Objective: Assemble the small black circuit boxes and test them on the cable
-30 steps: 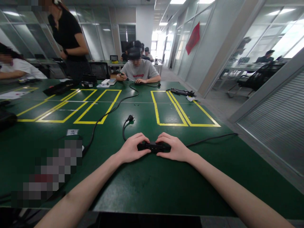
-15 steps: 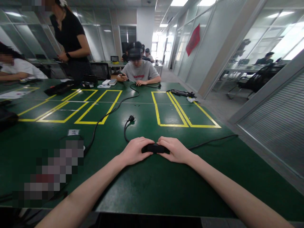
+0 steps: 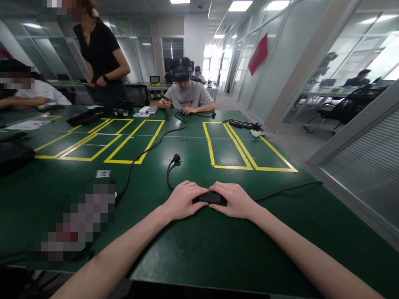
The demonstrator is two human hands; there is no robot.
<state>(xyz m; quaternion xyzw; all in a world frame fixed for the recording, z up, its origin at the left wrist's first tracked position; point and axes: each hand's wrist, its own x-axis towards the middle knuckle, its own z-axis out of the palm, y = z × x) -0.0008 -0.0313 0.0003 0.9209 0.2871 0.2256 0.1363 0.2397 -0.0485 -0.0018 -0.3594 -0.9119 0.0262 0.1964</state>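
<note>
A black power adapter (image 3: pixel 212 198) lies across the middle of the near table, held at both ends. My left hand (image 3: pixel 184 201) grips its left end, fingers over the top and thumb along the near side. On the other end, my right hand (image 3: pixel 234 200) is closed in the same way. From behind my left hand a short black cord curves up to a plug (image 3: pixel 176 158) resting on the table. A thin black cable (image 3: pixel 286 189) runs from beside my right hand toward the table's right edge.
Yellow tape outlines (image 3: pixel 232 167) mark the green table (image 3: pixel 174 257). A blurred-out object (image 3: pixel 81 220) lies left, near a small label (image 3: pixel 103 174). A long cable (image 3: pixel 137 158) crosses toward a seated person (image 3: pixel 188 96) holding a tool. A folded black stand (image 3: pixel 245 124) lies far right.
The whole view has shifted slightly, so things appear a little farther right. The power adapter has turned somewhat between my hands, showing more of its near face. Both hands keep their grip.
</note>
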